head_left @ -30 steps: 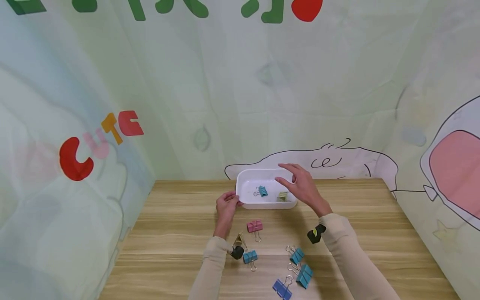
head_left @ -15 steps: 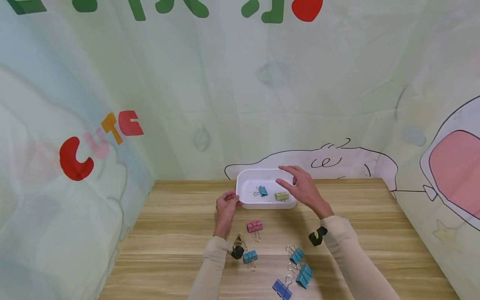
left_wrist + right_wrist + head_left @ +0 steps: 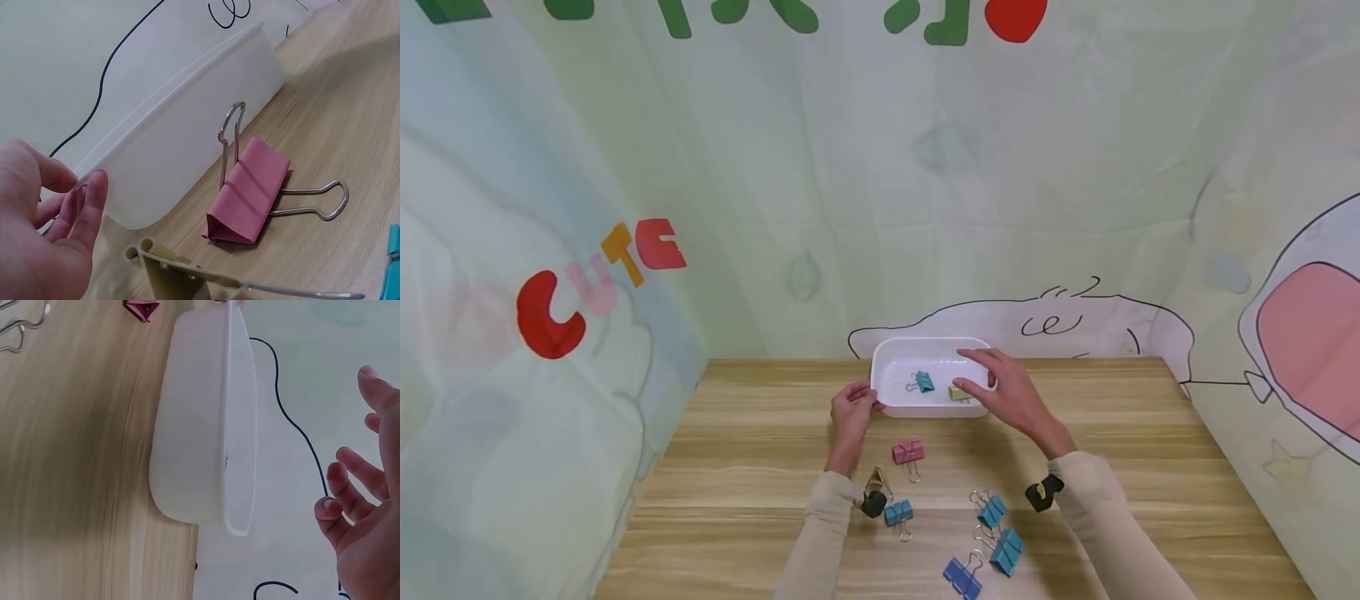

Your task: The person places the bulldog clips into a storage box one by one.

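My left hand [image 3: 852, 417] pinches the left end of a white plastic tray [image 3: 925, 412] between thumb and fingers, as the left wrist view shows at the tray's rim [image 3: 134, 134]. Above the tray's right side is my right hand [image 3: 1013, 398], thumb and fingers spread apart with nothing between them. Inside lie a teal binder clip [image 3: 924, 382] and a yellow-green binder clip [image 3: 956, 393], the latter partly covered by the right thumb. A pink binder clip [image 3: 908, 452] rests on the table just in front; in the left wrist view its wire handles stick out.
By the left wrist are a gold binder clip [image 3: 877, 479] and a teal-blue one [image 3: 898, 512]. Two teal clips, one smaller [image 3: 992, 511] and one larger [image 3: 1007, 552], and a blue clip [image 3: 962, 577] lie nearer. A printed cloth wall [image 3: 790, 208] rises behind the wooden table [image 3: 745, 467].
The yellow-green clip has tipped over and come to rest in the tray. My right hand has lowered slightly toward me, its thumb now overlapping that clip. The left hand stays put.
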